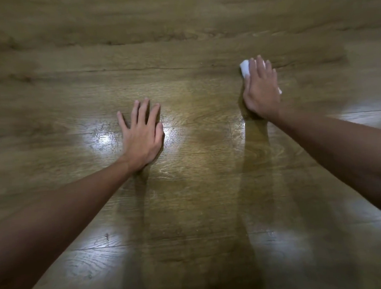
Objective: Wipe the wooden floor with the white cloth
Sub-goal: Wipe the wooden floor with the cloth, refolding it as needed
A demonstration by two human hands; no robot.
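Head view: white cloth (245,68) under right hand (262,89).

No writing, label, brand, number or sign can be read anywhere in this view. The wooden floor (180,56) shows only grain, plank seams and bright glare patches, and the white cloth (245,68) at the far right is plain on the little of it that shows. Much of the picture is blurred.
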